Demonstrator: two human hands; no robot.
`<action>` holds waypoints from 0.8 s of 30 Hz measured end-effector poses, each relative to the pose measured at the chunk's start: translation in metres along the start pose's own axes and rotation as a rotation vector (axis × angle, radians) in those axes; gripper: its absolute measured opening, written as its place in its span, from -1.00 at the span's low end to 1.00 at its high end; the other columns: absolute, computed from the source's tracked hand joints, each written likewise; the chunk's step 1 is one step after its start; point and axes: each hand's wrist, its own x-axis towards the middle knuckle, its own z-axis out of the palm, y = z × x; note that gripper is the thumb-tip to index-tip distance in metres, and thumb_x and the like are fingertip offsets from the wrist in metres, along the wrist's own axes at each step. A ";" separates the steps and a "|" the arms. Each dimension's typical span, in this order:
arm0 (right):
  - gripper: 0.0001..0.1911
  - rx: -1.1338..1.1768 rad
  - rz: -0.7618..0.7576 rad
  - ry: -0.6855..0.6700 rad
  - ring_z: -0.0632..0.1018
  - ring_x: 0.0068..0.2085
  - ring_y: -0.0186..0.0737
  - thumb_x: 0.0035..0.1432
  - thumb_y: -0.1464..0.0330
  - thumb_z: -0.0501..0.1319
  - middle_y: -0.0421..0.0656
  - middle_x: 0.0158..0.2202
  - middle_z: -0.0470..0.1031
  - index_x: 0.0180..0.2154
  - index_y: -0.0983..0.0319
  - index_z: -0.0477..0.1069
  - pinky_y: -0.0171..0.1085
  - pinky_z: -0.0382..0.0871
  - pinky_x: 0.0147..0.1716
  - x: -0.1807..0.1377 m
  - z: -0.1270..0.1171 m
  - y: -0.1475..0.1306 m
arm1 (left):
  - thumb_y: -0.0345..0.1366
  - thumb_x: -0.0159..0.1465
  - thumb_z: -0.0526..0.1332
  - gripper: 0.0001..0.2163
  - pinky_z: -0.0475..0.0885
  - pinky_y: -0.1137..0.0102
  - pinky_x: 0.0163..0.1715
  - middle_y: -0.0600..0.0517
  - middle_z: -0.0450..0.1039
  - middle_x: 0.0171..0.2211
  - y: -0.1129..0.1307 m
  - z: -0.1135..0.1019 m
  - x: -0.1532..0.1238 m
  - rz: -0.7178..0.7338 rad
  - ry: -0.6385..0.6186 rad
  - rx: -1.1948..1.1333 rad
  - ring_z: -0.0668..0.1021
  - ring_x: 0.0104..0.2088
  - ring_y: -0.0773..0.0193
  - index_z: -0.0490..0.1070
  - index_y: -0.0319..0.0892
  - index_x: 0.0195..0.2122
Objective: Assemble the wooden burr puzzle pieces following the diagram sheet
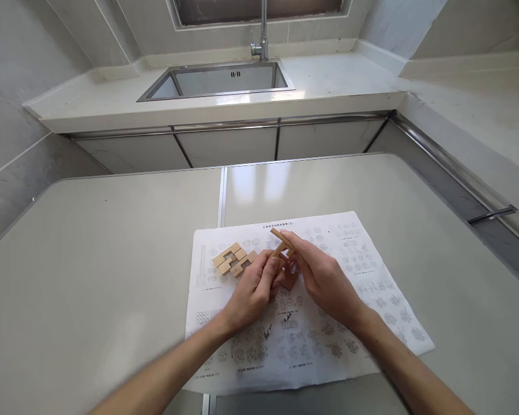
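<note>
Both hands meet over a printed instruction sheet (363, 271) lying on the grey table (90, 259). My left hand (253, 288) is closed around the lower end of a wooden puzzle piece (279, 249). My right hand (324, 276) pinches a second thin wooden piece (281, 236) that crosses the first at its top. Just left of the hands, several more notched wooden pieces (233, 259) lie grouped together on the sheet. A reddish-brown piece (289, 279) shows below, between the two hands.
The table has a seam (221, 196) running down its middle. Beyond it stands a white counter (328, 86) with a steel sink (218, 80) and a tap (262, 34). A second counter edge with a metal rail (458, 167) runs along the right.
</note>
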 end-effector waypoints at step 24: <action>-0.37 0.006 0.020 -0.039 0.59 0.27 -0.05 0.55 0.48 -0.01 -0.18 0.36 0.47 0.50 -0.10 0.13 -0.03 0.61 0.21 -0.001 -0.004 -0.002 | 0.08 0.55 0.07 -0.63 0.11 0.44 -0.57 0.16 0.15 -0.45 -0.002 -0.003 -0.001 -0.008 0.010 -0.015 0.18 -0.52 0.39 0.32 -0.16 -0.11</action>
